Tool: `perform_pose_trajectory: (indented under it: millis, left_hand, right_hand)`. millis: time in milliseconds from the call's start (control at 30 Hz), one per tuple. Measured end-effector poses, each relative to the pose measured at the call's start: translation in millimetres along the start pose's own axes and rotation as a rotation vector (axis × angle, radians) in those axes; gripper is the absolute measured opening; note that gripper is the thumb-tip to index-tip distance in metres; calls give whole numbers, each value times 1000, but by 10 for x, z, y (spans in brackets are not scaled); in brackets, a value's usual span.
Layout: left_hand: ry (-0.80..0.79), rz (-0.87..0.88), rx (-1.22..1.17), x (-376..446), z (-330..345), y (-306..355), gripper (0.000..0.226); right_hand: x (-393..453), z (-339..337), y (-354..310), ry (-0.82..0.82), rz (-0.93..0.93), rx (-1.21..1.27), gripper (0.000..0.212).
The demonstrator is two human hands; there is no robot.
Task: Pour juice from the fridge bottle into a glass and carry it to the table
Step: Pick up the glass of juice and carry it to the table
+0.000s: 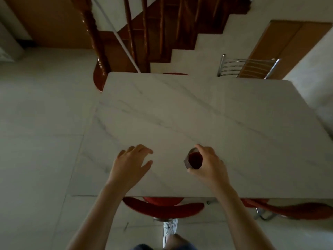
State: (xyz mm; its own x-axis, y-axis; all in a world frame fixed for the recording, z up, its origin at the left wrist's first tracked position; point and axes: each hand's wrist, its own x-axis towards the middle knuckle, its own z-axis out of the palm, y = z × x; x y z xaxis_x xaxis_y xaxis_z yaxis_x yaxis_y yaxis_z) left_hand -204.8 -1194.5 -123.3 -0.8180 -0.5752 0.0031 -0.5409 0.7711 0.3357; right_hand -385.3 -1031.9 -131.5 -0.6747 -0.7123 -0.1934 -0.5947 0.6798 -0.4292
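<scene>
Nearest us, at the bottom of the head view, our knee and a white shoe (169, 230) show above the floor, with a red chair (163, 209) tucked under the desk (198, 114). Just below centre, our right hand (210, 165) wraps its grip around the glass (193, 160), which holds dark red juice and sits over the near part of the desk; we cannot tell if its base touches yet. Our left hand (131, 164) hovers beside it, grip wide and empty. The glass stands roughly upright, long axis vertical, mouth facing up towards us. To finish well, we judge it best to lower it level, feel the base settle, then loosen the fingers slowly.
</scene>
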Motion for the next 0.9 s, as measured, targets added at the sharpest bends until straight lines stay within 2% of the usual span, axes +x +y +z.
perform_pose_trajectory:
  millis: [333,900]
  left_hand:
    - [-74,-138,10,464,303,-94,31]
    - [-128,-154,16,759,441,-373,36]
  right_hand:
    - [867,355,304,-130,-9,33,75]
    - [1221,656,272,-203,72,43,94]
